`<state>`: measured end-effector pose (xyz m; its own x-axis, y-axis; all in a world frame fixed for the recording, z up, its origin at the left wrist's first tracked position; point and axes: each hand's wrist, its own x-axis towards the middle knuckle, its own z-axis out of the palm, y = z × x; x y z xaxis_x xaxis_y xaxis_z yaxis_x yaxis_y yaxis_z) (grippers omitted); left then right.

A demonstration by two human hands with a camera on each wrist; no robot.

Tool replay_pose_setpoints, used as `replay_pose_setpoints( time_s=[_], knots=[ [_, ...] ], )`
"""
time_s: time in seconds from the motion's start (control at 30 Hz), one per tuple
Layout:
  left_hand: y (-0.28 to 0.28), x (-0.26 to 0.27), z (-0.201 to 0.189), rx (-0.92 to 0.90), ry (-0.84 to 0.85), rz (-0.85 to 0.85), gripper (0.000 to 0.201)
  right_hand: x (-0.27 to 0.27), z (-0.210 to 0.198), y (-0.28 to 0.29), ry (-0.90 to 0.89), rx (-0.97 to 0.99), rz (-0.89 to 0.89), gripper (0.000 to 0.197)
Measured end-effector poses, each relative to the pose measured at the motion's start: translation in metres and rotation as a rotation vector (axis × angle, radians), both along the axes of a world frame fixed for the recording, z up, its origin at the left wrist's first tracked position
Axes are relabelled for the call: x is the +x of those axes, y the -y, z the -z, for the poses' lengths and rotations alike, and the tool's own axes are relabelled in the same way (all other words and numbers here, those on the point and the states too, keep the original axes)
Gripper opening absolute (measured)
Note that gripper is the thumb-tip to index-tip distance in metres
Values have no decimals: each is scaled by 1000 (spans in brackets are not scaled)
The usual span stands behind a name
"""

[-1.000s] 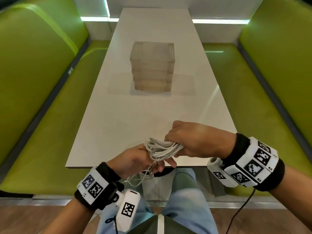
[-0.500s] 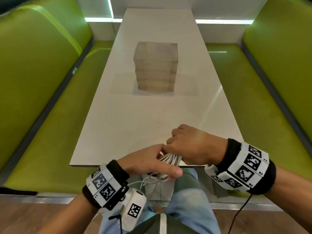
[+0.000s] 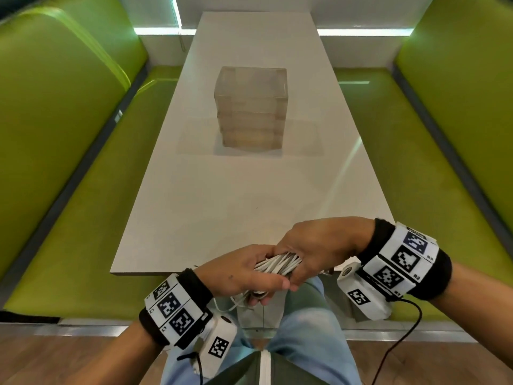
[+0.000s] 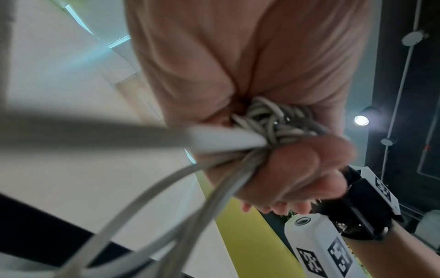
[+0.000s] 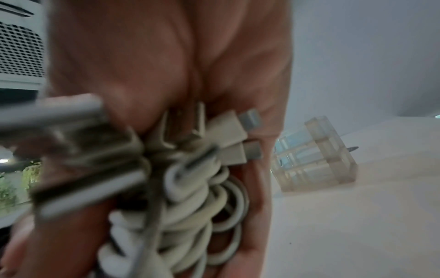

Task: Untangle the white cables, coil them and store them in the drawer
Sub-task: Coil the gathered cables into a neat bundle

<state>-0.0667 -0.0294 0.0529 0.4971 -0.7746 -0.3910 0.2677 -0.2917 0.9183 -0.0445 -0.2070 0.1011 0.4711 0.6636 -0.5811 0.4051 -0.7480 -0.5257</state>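
Fingers of your left hand and right hand both clasp the bundle of white coiled cables, keeping its loops together at the white bench edge; the clear plastic drawer unit stands well apart, closed.

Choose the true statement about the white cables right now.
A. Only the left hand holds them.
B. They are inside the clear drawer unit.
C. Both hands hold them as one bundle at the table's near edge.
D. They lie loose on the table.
C: the left hand and right hand both grip the cables at the table's near edge.
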Motion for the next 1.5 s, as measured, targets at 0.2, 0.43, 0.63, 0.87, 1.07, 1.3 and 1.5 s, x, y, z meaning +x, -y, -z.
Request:
replay_pose_setpoints(
  time_s=[0.2, 0.43, 0.63, 0.87, 1.07, 1.3, 1.5],
  knots=[
    [-1, 3, 6, -29, -40, 38, 37, -4, 3, 4, -32, 46, 25, 18],
    [-6, 17, 7, -173, 67, -99, 102, 11, -21, 19, 63, 85, 190, 15],
    [-16, 18, 12, -175, 161, -136, 100, 15, -26, 20, 114, 127, 229, 15],
    [-21, 22, 18, -144, 185, -244, 34, 17, -27, 24, 113, 212, 331, 18],
    [-16, 31, 6, -298, 169, -601, 29, 19, -25, 22, 140, 417, 515, 16],
    [2, 34, -10, -448, 15, -867, 20, 8, 10, -14, 174, 620, 763, 14],
    [9, 32, -14, -557, -118, -996, 27, 3, 27, -35, 172, 592, 784, 41]
  ],
)
